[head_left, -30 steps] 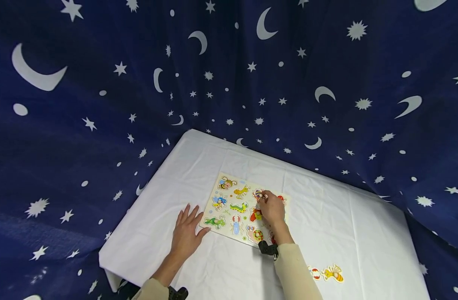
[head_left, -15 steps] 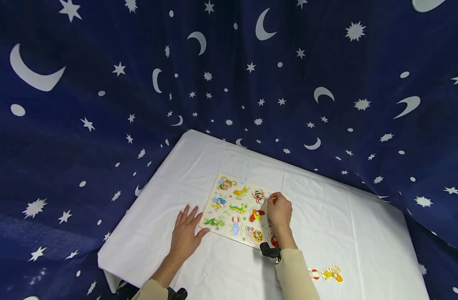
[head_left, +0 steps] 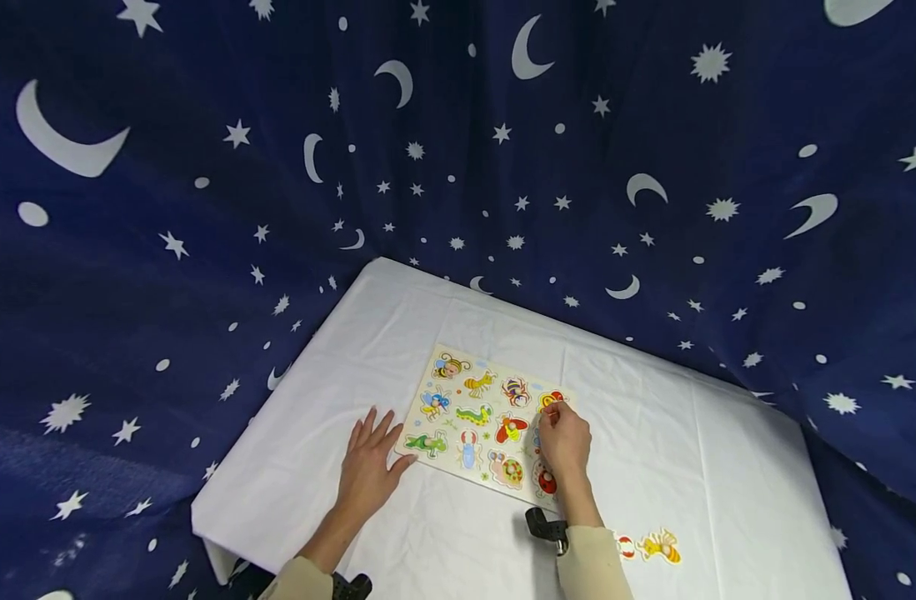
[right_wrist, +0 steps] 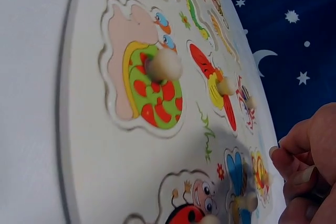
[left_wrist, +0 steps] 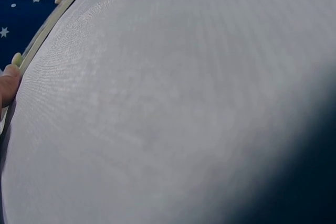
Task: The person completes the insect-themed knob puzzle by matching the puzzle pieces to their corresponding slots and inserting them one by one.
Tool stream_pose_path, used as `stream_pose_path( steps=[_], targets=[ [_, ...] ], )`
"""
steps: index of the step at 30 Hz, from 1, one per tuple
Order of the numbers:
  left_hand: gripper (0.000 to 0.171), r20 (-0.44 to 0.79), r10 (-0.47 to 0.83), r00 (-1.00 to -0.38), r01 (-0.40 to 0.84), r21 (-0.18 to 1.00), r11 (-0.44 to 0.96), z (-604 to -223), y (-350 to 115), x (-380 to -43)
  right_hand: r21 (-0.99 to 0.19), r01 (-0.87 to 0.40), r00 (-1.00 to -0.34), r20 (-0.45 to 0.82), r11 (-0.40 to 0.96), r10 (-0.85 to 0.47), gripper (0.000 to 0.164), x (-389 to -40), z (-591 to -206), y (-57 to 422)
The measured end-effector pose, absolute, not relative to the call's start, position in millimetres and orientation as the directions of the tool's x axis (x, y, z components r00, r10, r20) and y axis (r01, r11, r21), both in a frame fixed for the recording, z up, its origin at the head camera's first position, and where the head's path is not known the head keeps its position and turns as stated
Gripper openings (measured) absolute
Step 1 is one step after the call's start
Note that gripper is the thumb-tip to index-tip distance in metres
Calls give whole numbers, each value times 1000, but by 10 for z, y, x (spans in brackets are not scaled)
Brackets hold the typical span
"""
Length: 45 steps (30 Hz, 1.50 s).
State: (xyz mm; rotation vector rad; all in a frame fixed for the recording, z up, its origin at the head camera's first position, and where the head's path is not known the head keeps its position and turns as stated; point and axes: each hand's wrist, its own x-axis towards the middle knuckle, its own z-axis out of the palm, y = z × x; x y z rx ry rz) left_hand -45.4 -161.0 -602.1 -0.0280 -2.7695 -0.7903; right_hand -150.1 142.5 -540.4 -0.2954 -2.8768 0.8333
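A wooden knob puzzle board [head_left: 446,423] with colourful insect pictures lies on the white-covered table. My left hand [head_left: 369,471] rests flat beside its left edge, thumb touching the near left corner; in the left wrist view the thumb [left_wrist: 9,85] meets the board's edge. Over the right side hovers my right hand [head_left: 566,442], fingers bent, close to the butterfly piece [head_left: 551,400]. In the right wrist view its fingers [right_wrist: 302,177] stand apart from the butterfly's knob, and nothing shows between them. The snail piece [right_wrist: 139,85] and ladybird piece [head_left: 545,480] sit in their recesses.
A loose yellow wasp piece [head_left: 660,547] lies on the white cloth [head_left: 698,475] at the lower right. Next to it is a red-and-white piece [head_left: 624,547], partly covered by my right sleeve. A dark blue curtain [head_left: 458,125] with moons and stars surrounds the table.
My right hand has gone from the spider piece to the butterfly piece at the right, then drawn slightly towards me, uncovering the butterfly. My left hand stays in place.
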Motion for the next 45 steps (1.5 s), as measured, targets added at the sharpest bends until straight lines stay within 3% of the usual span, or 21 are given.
stream_pose_path(
  steps=[16, 37, 45],
  targets=[
    [61, 245, -48, -968, 84, 501, 861, -6005, -1601, -447, -542, 124, -966, 127, 831, 227, 5, -1233, -5325, 1634],
    [61, 247, -47, -968, 89, 510, 856, -6005, -1594, -451, -488, 190, -966, 64, 852, 251, 11, -934, -5234, 2011],
    [60, 248, -45, -968, 91, 509, 856, -5983, -1607, -443, -480, 217, -971, -15, 850, 239, 12, -847, -5200, 2112]
  ],
)
